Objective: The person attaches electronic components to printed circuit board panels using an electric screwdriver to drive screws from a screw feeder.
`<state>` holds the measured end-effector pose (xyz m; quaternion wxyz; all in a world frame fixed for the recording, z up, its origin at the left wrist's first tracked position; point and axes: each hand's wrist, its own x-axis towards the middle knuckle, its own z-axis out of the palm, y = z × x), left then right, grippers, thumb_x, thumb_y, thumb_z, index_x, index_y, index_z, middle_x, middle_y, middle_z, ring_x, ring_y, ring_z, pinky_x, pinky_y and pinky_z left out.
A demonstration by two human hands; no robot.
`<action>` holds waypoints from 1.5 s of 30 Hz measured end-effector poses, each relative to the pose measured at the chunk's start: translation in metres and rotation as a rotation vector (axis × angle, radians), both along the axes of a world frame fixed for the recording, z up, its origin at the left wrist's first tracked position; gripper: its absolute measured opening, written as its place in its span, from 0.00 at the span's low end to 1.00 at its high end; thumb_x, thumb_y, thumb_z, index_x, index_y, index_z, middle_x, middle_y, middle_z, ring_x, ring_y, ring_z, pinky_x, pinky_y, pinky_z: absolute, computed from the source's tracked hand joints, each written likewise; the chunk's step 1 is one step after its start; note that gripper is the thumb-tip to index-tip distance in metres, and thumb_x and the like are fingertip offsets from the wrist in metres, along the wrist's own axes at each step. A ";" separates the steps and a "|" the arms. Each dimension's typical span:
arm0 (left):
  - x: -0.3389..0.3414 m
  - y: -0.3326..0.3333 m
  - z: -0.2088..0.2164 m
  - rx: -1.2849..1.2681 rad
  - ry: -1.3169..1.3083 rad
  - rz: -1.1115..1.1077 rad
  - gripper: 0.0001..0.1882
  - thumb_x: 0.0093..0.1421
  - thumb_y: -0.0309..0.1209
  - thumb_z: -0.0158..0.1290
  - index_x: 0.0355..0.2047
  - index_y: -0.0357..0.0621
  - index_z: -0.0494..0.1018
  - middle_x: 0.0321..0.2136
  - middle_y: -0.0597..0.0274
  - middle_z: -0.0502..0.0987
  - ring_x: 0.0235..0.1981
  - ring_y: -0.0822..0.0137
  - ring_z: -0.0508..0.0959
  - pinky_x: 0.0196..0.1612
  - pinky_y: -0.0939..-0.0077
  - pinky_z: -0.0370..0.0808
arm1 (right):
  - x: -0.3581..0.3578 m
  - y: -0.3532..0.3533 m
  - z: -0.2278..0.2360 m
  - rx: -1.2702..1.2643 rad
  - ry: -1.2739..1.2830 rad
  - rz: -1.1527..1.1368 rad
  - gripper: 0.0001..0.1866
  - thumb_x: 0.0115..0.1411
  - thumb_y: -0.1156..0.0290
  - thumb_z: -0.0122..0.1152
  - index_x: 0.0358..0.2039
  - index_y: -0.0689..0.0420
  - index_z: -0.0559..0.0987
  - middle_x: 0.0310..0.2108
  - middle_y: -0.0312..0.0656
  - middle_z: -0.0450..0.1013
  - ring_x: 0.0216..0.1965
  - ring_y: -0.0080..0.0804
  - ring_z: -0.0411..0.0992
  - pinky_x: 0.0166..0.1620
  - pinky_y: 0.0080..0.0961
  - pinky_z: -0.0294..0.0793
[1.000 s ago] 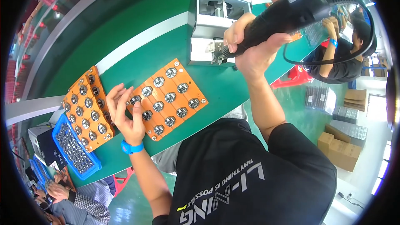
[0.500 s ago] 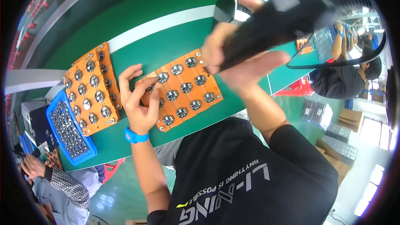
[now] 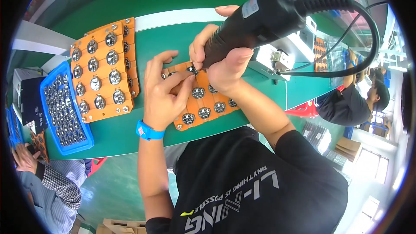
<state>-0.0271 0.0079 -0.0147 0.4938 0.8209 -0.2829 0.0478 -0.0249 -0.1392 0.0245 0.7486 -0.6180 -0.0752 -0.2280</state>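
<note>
My right hand (image 3: 225, 71) is wrapped round a black corded electric screwdriver (image 3: 253, 24), its tip end hidden by my fingers over the far part of an orange fixture plate (image 3: 203, 119). Rows of small round circuit boards (image 3: 198, 92) sit in this plate. My left hand (image 3: 164, 89) rests over the plate's left part, wearing a blue wrist strap (image 3: 149, 131). Its thumb and index fingertip come together beside a round board (image 3: 192, 70) close to the screwdriver; whatever they pinch is too small or hidden to make out.
Left of the plate, stacked orange fixtures (image 3: 104, 71) hold more round boards. Beyond them stands a blue tray (image 3: 69, 149) full of round parts. A white-and-grey device (image 3: 290, 50) stands at the back right, the screwdriver cord (image 3: 372, 39) looping past it. Co-workers sit at both sides.
The screwdriver and my right hand have come down and leftward to the plate. My left hand has moved right along it, thumb and index finger closing together. The view has shifted somewhat.
</note>
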 end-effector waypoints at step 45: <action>-0.004 -0.003 0.005 -0.034 -0.026 -0.028 0.06 0.50 0.21 0.59 0.30 0.37 0.82 0.47 0.52 0.74 0.46 0.52 0.72 0.49 0.62 0.71 | -0.036 -0.045 0.049 -0.081 -0.084 -0.163 0.47 0.57 0.27 0.44 0.60 0.54 0.53 0.16 0.41 0.66 0.13 0.25 0.64 0.17 0.19 0.64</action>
